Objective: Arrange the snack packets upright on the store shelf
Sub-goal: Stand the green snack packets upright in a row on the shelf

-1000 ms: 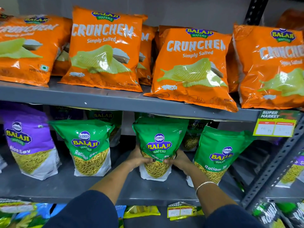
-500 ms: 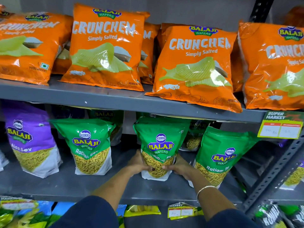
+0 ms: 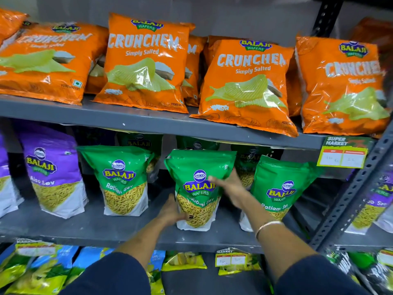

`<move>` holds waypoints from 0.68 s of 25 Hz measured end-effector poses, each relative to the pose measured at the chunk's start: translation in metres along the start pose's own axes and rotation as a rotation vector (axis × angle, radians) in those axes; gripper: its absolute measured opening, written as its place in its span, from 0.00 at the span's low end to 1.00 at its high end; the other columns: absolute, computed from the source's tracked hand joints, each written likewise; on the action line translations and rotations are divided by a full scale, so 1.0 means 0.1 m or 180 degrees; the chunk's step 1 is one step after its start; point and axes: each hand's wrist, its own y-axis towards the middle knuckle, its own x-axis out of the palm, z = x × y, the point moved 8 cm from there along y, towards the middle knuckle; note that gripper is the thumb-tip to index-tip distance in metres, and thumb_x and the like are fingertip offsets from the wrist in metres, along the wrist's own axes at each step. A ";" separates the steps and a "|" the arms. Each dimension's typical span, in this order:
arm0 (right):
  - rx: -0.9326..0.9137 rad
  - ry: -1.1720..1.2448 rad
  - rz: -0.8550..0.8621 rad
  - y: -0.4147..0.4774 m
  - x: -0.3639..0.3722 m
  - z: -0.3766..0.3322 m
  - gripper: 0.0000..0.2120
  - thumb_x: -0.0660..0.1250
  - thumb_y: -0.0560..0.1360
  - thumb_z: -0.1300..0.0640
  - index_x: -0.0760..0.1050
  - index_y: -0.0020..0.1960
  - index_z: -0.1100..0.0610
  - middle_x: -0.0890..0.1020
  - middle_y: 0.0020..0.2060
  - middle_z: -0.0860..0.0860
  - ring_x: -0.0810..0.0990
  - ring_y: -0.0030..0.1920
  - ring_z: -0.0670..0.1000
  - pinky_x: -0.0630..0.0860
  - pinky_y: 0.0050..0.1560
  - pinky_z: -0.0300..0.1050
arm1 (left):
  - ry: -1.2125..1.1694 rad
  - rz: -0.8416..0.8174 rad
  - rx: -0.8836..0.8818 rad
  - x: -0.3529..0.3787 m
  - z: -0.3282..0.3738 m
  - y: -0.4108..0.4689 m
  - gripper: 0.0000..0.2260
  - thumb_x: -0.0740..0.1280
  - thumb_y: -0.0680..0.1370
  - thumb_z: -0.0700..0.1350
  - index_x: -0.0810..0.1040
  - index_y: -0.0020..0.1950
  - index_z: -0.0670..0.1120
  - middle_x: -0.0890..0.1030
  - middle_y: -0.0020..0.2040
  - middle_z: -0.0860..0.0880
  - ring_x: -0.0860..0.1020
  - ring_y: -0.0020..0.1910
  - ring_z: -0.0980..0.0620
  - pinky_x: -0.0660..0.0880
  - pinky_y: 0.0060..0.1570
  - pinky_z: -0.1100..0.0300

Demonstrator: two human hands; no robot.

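Note:
A green Ratlami Sev pouch (image 3: 198, 167) stands upright at the middle of the grey middle shelf (image 3: 85, 226). My left hand (image 3: 171, 210) grips its lower left side. My right hand (image 3: 230, 187) is blurred, fingers spread, lying against the pouch's upper right edge. Two more green pouches stand beside it, one to the left (image 3: 121, 179) and one to the right (image 3: 280, 188). More green pouches stand behind, partly hidden.
A purple Aloo Sev pouch (image 3: 50, 169) stands at the far left. Orange Crunchem bags (image 3: 146, 62) lean on the upper shelf. A price tag (image 3: 343, 153) hangs at the right by the perforated upright (image 3: 348, 199). Yellow and blue packets lie on the shelf below.
My right hand has left the pouch's lower right side and risen to its upper right edge. The left hand stays low on the pouch. The view has shifted downward.

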 end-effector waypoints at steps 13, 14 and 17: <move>-0.1268 -0.2685 0.0590 0.00 0.31 -1.15 0.10 0.67 0.74 0.52 0.81 0.52 0.54 0.85 0.47 0.51 0.78 0.45 0.52 0.73 0.48 0.44 | -0.0001 -0.0134 -0.0095 -0.04 -0.02 0.04 0.38 0.75 0.67 0.42 0.57 0.70 0.41 0.73 0.66 0.41 0.71 0.65 0.43 0.69 0.64 0.52; -0.1339 -0.2585 0.0873 -0.02 0.22 -1.11 0.12 0.67 0.73 0.48 0.82 0.48 0.56 0.84 0.40 0.51 0.78 0.44 0.54 0.74 0.54 0.48 | 0.0059 -0.0160 -0.0091 -0.04 -0.03 0.05 0.37 0.74 0.68 0.42 0.57 0.70 0.41 0.74 0.64 0.40 0.72 0.64 0.43 0.69 0.63 0.52; -0.1019 -0.2381 0.1799 -0.13 -0.11 -0.82 0.43 0.50 0.66 0.25 0.76 0.53 0.63 0.79 0.48 0.62 0.74 0.59 0.61 0.61 0.72 0.60 | 0.0061 -0.0281 -0.0098 -0.05 -0.07 0.09 0.37 0.74 0.68 0.42 0.57 0.71 0.41 0.73 0.67 0.41 0.71 0.66 0.43 0.68 0.65 0.52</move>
